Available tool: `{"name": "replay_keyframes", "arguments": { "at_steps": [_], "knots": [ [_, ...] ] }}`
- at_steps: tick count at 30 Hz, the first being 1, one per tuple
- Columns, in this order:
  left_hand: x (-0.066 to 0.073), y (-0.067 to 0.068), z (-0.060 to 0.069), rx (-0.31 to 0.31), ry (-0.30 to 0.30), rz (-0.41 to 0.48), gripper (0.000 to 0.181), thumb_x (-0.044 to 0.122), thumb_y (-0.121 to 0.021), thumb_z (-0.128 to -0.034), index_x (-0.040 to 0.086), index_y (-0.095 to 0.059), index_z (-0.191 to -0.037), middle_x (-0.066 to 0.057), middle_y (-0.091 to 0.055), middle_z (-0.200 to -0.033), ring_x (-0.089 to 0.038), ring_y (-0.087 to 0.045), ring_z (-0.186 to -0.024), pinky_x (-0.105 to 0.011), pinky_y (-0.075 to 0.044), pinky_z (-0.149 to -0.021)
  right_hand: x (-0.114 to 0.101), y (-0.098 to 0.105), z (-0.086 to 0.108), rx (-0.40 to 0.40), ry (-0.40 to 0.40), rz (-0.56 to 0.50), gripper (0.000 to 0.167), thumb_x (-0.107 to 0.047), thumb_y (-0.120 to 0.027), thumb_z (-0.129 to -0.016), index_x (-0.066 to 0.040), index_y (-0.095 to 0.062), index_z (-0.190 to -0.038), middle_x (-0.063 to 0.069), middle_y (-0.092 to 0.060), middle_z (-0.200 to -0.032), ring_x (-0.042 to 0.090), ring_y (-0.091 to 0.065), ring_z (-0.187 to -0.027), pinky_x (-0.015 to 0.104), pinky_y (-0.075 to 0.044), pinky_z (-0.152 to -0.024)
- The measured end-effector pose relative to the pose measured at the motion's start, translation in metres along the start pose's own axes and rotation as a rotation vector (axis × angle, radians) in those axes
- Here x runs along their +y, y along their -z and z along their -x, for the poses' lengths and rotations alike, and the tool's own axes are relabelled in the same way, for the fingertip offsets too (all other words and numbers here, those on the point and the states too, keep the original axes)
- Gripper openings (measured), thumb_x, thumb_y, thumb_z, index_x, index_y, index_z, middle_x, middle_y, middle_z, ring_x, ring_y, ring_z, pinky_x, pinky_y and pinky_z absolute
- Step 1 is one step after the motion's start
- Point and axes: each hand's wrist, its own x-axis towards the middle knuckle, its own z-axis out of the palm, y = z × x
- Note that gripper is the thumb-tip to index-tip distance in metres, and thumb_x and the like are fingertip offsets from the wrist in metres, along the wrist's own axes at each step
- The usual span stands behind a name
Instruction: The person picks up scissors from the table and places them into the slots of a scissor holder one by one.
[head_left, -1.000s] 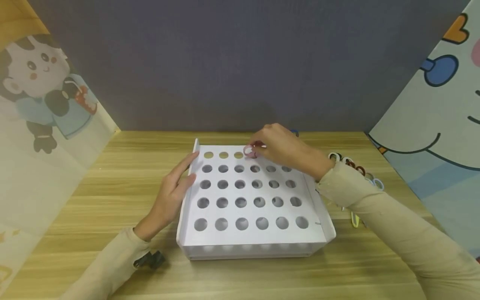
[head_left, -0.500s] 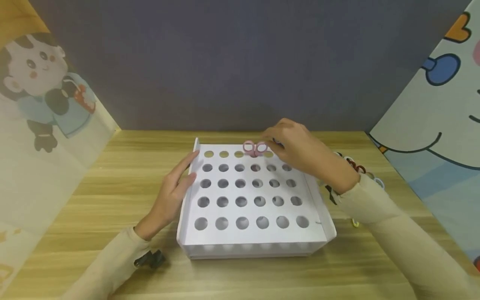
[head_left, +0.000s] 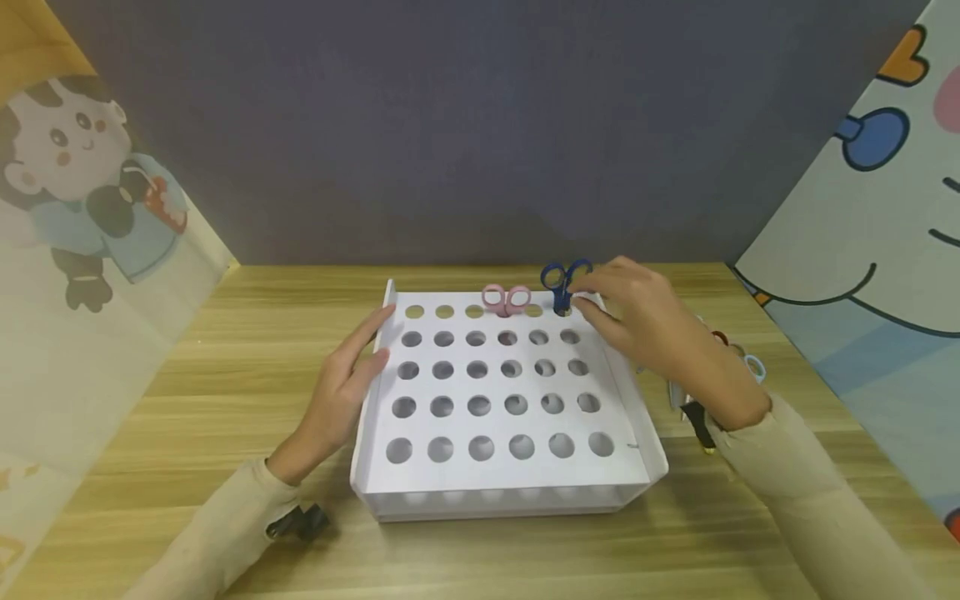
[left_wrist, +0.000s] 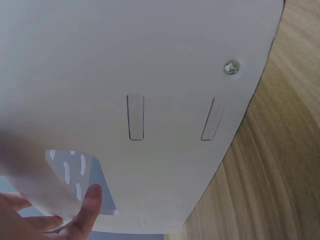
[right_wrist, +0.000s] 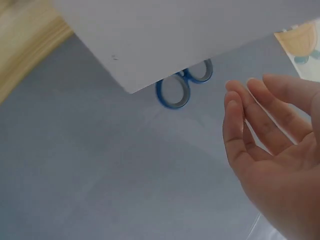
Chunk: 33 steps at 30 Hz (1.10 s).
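Note:
A white rack (head_left: 498,427) with rows of round holes stands on the table. My left hand (head_left: 341,392) rests against its left side panel, the thumb beside a cutout (left_wrist: 82,172) in the left wrist view. Pink-handled scissors (head_left: 506,303) stand in the back row of holes, handles up. Blue-handled scissors (head_left: 562,292) stand in the back right hole. My right hand (head_left: 637,312) is just right of these blue handles. The right wrist view shows this hand (right_wrist: 275,140) with relaxed fingers, apart from the blue handles (right_wrist: 173,95).
More scissors (head_left: 753,365) lie on the wooden table (head_left: 247,383) right of the rack, partly hidden by my right forearm. A grey wall (head_left: 480,133) closes the back, and printed panels (head_left: 892,258) stand at both sides.
My right hand has let go of the pink-handled scissors and moved right, past the blue handles, which it largely hid before. The left hand has stayed on the rack.

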Motion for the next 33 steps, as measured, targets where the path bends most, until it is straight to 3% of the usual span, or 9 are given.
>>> {"name": "replay_keyframes", "arguments": {
  "at_steps": [3,5,13,21,25,30,33],
  "knots": [
    [0.0,0.0,0.0,-0.004,0.0,0.009,0.048,0.012,-0.046,-0.1043,0.018,-0.043,-0.152,-0.005,-0.039,-0.156,-0.03,-0.05,-0.129,-0.021,-0.056,-0.086,0.003,0.004,0.012,0.021,-0.042,-0.007,0.013,-0.002,-0.07,-0.09,-0.002,-0.075,-0.102,0.01,-0.074,-0.096,0.022,-0.062,-0.086,0.038,-0.054,-0.07],
    [0.0,0.0,-0.001,-0.007,-0.002,0.013,0.048,0.012,-0.046,-0.1045,0.017,-0.043,-0.152,-0.005,-0.039,-0.156,-0.03,-0.049,-0.13,-0.02,-0.054,-0.089,0.006,0.008,0.02,0.027,-0.084,-0.014,0.013,-0.003,-0.07,-0.09,-0.003,-0.075,-0.103,0.009,-0.074,-0.099,0.022,-0.063,-0.089,0.039,-0.055,-0.073],
    [0.002,0.0,-0.001,-0.006,-0.013,0.01,0.048,0.01,-0.046,-0.1042,0.016,-0.043,-0.152,-0.007,-0.039,-0.156,-0.029,-0.044,-0.136,-0.016,-0.047,-0.099,0.017,0.015,0.05,0.045,-0.18,0.007,0.014,-0.008,-0.067,-0.094,-0.005,-0.075,-0.105,0.005,-0.074,-0.098,0.018,-0.06,-0.089,0.027,-0.045,-0.07],
    [0.003,-0.001,-0.001,0.006,-0.023,0.003,0.048,0.008,-0.046,-0.1035,0.013,-0.044,-0.151,-0.009,-0.04,-0.156,-0.029,-0.042,-0.138,-0.015,-0.04,-0.105,0.031,0.013,0.079,0.074,-0.267,0.017,0.017,-0.011,-0.066,-0.096,-0.003,-0.074,-0.108,0.006,-0.071,-0.092,0.011,-0.053,-0.068,0.018,-0.042,-0.06],
    [0.004,-0.001,-0.002,0.011,-0.029,-0.01,0.048,0.008,-0.046,-0.1033,0.012,-0.044,-0.151,-0.009,-0.041,-0.155,-0.027,-0.04,-0.14,-0.019,-0.037,-0.111,0.043,0.008,0.096,0.114,-0.313,0.016,0.018,-0.012,-0.065,-0.096,0.001,-0.074,-0.104,0.007,-0.07,-0.084,0.01,-0.054,-0.068,0.017,-0.043,-0.06],
    [0.006,-0.001,-0.002,0.013,-0.029,-0.017,0.047,0.008,-0.046,-0.1035,0.013,-0.045,-0.151,-0.008,-0.041,-0.155,-0.025,-0.038,-0.141,-0.03,-0.032,-0.116,0.062,-0.002,0.116,0.11,-0.377,0.031,0.018,-0.011,-0.066,-0.095,0.002,-0.073,-0.105,0.013,-0.073,-0.088,0.021,-0.065,-0.074,0.014,-0.046,-0.066],
    [0.007,-0.001,-0.001,0.014,-0.029,-0.019,0.047,0.008,-0.047,-0.1033,0.013,-0.045,-0.15,-0.008,-0.041,-0.155,-0.025,-0.038,-0.141,-0.028,-0.033,-0.115,0.075,-0.007,0.129,0.078,-0.431,0.023,0.019,-0.01,-0.066,-0.095,0.004,-0.072,-0.107,0.02,-0.072,-0.094,0.033,-0.068,-0.079,0.022,-0.054,-0.068]
  ]
}}
